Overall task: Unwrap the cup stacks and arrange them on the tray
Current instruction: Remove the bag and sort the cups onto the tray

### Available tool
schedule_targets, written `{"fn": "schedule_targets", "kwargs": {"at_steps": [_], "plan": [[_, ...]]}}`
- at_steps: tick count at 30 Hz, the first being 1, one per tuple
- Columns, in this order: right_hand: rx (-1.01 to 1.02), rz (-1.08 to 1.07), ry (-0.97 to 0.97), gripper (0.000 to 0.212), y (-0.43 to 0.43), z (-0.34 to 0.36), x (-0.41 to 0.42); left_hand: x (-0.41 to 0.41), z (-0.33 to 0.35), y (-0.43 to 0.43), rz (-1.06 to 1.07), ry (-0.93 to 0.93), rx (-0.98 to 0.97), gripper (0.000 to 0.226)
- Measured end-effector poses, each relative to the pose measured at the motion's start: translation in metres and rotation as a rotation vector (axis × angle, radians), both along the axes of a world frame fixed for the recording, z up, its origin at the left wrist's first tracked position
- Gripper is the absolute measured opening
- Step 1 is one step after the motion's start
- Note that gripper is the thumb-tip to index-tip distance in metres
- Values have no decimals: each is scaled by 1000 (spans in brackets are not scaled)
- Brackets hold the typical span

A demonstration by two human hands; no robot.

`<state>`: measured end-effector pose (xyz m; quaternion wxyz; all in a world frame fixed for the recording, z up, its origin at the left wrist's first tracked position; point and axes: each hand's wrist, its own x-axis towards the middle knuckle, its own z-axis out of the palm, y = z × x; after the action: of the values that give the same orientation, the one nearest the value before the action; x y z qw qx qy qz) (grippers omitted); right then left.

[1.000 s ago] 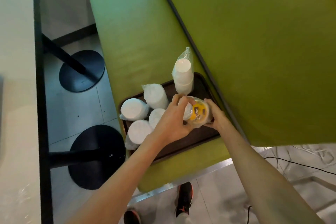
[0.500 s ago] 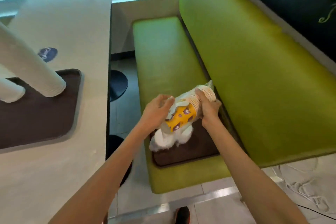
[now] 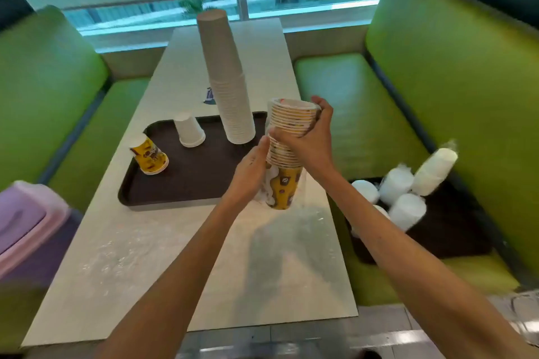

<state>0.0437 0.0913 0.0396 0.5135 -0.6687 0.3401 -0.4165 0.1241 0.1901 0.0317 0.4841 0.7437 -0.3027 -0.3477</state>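
Cup stack (image 3: 287, 154) gripped by left hand (image 3: 250, 172), right hand (image 3: 309, 140); tall white stack (image 3: 230, 90) close behind.

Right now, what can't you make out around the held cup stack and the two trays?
- Head view: how much wrap is on the yellow cup stack; the film is clear, and the left hand and right hand cover it.
- Head view: wrapped white stacks on the seat tray; count unclear, blurred and partly behind the right forearm.
- Head view: blue item on the table, mostly behind the tall white stack.
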Motion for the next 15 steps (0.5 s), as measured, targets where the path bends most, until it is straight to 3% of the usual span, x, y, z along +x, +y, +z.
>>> {"fn": "schedule_targets", "kwargs": {"at_steps": [6,15], "plan": [[-190,83,75,99,73,4,62,52,5,69,106,141,-88,60],[-254,149,28,102,82,-6,111,89,11,78,177,212,-185,64]]}}
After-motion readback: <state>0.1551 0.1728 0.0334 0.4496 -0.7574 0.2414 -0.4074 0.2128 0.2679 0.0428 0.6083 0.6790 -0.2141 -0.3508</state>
